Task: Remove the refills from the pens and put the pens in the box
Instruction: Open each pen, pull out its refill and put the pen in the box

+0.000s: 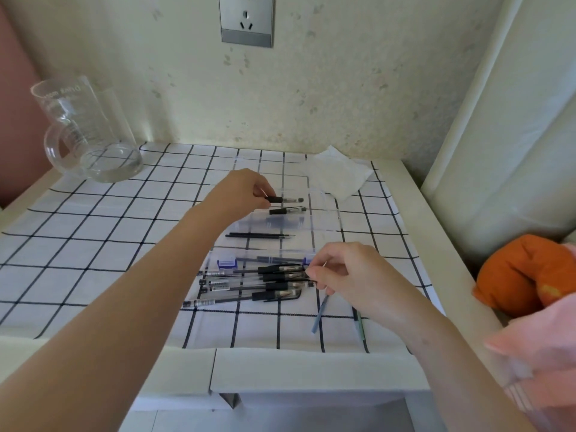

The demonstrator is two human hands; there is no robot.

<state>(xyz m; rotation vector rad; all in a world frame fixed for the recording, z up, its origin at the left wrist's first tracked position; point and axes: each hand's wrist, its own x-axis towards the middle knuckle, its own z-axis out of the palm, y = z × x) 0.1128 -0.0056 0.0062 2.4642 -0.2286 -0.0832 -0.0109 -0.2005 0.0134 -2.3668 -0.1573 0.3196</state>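
- Now, from the head view, the left hand [246, 190] is seen stretched to the middle of the frame. A pen [285, 200] is pinched by its black grip between curled fingers and held over the clear box [324, 213].
- And a second pen [287, 210] is already laid inside that box, just below the held one. Two black refills [258, 235] are laid side by side lower down, over the clear plastic.
- Right hand [352, 275], lower right of centre: fingers are curled, with thumb and forefinger brought together at the tips of the piled pens [246, 283]. What is pinched there cannot be told.
- A blue refill [319, 313] and a thin green stick [360, 325] are seen on the checked cloth [93, 244], partly hidden under that hand.
- Upper left, a glass jug [90, 135] is stood on the cloth. A tissue [338, 174] is spread just behind the box.
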